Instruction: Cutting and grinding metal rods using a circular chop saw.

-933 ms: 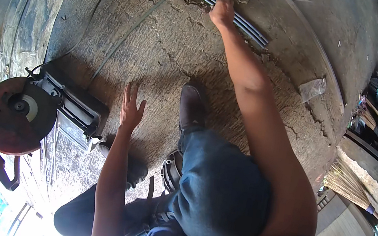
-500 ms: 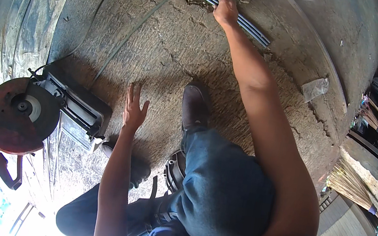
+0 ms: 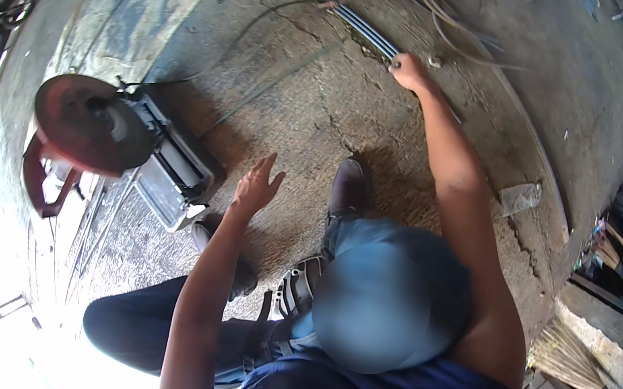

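Several thin grey metal rods [image 3: 363,32] lie side by side on the rough concrete floor in front of me. My right hand [image 3: 410,73] reaches far out and is closed around them, partway along the bundle; it hides the rods under the fingers. My left hand [image 3: 254,187] hangs in the air over the floor, fingers stretched and thumb apart, holding nothing. Left of it stands a cut-off saw with a round reddish blade guard [image 3: 79,121], a red handle [image 3: 43,189] and a dark metal base [image 3: 176,173].
A dark cable [image 3: 253,20] runs from the saw across the cracked floor. A clear plastic bag [image 3: 520,199] lies at the right, near a long thin strip [image 3: 550,179]. Looped wire or hose [image 3: 442,16] is at the back. A straw broom [image 3: 567,357] rests at the right edge.
The whole view has shifted, so the saw and rods appear farther right. My right hand stays closed at the rods. My left hand remains spread in the air.
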{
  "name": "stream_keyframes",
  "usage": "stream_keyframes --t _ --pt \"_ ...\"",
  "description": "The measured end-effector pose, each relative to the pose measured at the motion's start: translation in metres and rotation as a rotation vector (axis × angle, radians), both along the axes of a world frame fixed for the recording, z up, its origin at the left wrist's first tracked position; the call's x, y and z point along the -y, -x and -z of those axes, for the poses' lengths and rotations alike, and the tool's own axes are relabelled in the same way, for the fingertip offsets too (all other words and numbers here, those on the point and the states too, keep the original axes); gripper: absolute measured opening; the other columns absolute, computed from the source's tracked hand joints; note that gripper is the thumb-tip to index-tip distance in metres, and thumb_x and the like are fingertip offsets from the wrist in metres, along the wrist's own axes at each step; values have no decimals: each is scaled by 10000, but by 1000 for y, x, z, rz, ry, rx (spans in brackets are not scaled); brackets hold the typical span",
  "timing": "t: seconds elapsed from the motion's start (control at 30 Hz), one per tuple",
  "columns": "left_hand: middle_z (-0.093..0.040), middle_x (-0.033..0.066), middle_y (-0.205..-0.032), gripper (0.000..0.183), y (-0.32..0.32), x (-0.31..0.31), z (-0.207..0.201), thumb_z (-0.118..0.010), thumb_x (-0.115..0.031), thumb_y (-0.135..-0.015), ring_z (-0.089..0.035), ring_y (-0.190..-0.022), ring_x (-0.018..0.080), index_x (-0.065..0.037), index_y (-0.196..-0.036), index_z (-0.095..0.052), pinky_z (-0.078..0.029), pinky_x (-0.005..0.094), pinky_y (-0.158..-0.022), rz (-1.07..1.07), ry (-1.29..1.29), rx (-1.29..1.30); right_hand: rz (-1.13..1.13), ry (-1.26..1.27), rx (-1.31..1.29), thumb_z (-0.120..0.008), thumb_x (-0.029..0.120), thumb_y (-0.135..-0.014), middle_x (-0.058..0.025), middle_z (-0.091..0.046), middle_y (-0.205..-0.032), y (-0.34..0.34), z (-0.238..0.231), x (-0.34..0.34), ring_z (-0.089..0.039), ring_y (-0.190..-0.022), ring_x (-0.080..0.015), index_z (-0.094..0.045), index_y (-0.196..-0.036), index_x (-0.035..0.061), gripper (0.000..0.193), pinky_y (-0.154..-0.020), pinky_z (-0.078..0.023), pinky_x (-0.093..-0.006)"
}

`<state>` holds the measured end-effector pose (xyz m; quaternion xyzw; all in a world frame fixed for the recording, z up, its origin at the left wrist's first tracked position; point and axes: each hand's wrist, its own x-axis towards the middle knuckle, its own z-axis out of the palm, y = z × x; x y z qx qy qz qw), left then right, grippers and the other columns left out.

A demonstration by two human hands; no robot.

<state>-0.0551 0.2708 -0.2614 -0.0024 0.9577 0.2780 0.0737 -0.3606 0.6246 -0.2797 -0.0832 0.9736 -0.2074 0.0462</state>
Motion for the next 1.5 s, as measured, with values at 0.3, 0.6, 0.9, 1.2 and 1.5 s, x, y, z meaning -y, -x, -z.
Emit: stream_keyframes --t 0.3,0.6,0.9,1.2,1.5 --pt "-651 162 -1100 379 -66 18 -131 -629 -335 -877 -636 -971 348 -63 -1140 -624 -522 427 -817 153 5 -84 -380 -71 142 -681 242 -827 -148 -682 -822 32 -199 55 -652 -750 -211 -662 -968 -23 301 -680 -510 -397" --pt "-650 159 -1111 355 -98 34 -204 -653 -323 -861 -635 -976 341 -64 -1103 -647 -526 406 -823 215 16 -306 -12 888 287 -553 243 -945 -60 -626 -826 -22 -363 164 -629 -793 -210 -603 -917 61 190 -799 -508 -419" --pt "-658 146 -1028 288 -97 76 -243 -644 -230 -869 -642 -932 323 -33 -1079 -638 -528 386 -798 192 4 -317 -157 912 305 -571 222 -923 -18 -654 -838 -36 -269 299 -647 -731 -148 -606 -947 70 158 -715 -543 -325" --pt "-664 135 -980 262 -89 97 -219 -656 -183 -826 -642 -919 298 -14 -1025 -639 -515 398 -829 276 -125 -65 179 941 344 -561 181 -899 -88 -614 -766 52 -215 365 -592 -644 -180 -592 -922 16 169 -570 -478 -340" --pt "-652 119 -941 241 -104 102 -228 -649 -172 -827 -629 -899 296 -20 -1014 -631 -508 391 -796 148 -90 -145 -65 718 110 -588 142 -891 -54 -585 -624 -20 -291 431 -549 -529 -140 -634 -752 8 197 -520 -423 -311"
